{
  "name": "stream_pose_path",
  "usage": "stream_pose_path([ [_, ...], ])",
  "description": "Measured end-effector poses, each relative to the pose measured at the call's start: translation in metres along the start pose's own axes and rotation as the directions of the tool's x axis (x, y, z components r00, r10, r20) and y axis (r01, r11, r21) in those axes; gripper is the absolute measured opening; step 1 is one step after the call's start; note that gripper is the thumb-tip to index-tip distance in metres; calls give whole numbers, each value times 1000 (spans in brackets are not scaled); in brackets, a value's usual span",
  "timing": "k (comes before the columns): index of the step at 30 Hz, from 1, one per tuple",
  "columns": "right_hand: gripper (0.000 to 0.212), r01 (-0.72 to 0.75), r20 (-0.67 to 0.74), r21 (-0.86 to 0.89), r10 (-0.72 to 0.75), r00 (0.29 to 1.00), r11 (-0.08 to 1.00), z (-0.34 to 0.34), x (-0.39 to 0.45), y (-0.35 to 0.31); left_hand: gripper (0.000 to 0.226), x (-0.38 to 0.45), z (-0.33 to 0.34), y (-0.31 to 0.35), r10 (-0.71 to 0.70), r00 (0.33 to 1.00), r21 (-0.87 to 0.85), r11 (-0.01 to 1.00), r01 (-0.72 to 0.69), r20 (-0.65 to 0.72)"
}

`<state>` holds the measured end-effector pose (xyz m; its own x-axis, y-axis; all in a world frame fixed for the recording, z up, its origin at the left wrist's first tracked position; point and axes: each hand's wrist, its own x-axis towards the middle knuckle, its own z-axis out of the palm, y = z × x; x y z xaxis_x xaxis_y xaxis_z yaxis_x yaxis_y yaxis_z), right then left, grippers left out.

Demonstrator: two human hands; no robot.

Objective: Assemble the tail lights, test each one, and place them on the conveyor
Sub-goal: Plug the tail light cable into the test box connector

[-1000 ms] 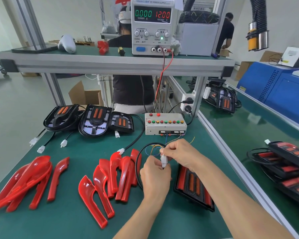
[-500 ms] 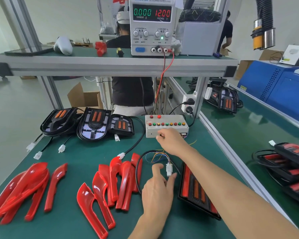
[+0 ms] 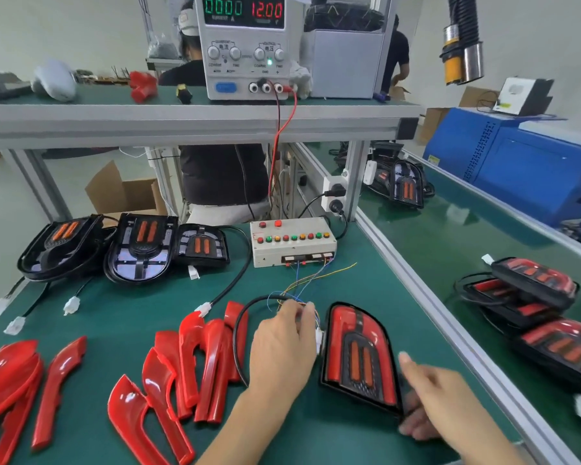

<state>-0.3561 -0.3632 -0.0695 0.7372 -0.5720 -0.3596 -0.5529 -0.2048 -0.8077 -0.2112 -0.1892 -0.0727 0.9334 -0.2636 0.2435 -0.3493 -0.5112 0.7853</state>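
An assembled tail light [image 3: 359,357], black housing with a red lens and two orange bars, stands tilted up on the green bench, its face towards me. My right hand [image 3: 430,397] grips its lower right edge, thumb above and fingers underneath. My left hand [image 3: 282,344] lies just left of it, fingers curled over the thin coloured wires and pinching the white connector [image 3: 319,340] at the light's side. Those wires run back to the white test box [image 3: 292,243] with its row of coloured buttons. The green conveyor [image 3: 450,229] runs along the right.
Several red lenses [image 3: 195,364] lie left of my hands, more at the far left [image 3: 10,380]. Three black housings [image 3: 138,246] with loose plugs sit behind them. Finished tail lights [image 3: 534,290] lie on the conveyor. A power supply [image 3: 245,45] on the shelf reads 12.00.
My right hand came back from the test box and took hold of the tail light, which now stands tilted up. My left hand closed on the connector again.
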Motion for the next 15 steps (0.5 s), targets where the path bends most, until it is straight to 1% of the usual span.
stream_pose_path([
  [3, 38, -74, 187, 154, 44, 981, 985, 7, 6, 0, 45, -4, 7, -1, -56, 987, 68, 997, 46, 153],
  [5, 37, -130, 301, 254, 50, 952, 959, 9, 11, -2, 42, -10, 10, -6, -75, 977, 61, 996, 64, 198],
  [6, 36, -144, 327, 301, 40, 944, 943, 9, 15, -2, 41, -11, 11, -10, -84, 975, 26, 996, 81, 205],
  [9, 31, -119, 302, 378, 0, 953, 918, 13, 25, -3, 34, -13, 14, -17, -100, 979, -93, 989, 117, 175],
  [11, 28, -75, 265, 407, -39, 963, 910, 18, 33, -6, 30, -11, 15, -18, -79, 987, -100, 991, 93, 139],
  [13, 27, -15, 213, 441, -88, 973, 898, 23, 41, -10, 32, -6, 14, -15, -65, 991, -11, 998, 66, 119],
  [15, 26, 69, 152, 445, -151, 977, 893, 29, 50, -15, 41, 7, 9, -12, -41, 998, 136, 990, 35, 44],
])
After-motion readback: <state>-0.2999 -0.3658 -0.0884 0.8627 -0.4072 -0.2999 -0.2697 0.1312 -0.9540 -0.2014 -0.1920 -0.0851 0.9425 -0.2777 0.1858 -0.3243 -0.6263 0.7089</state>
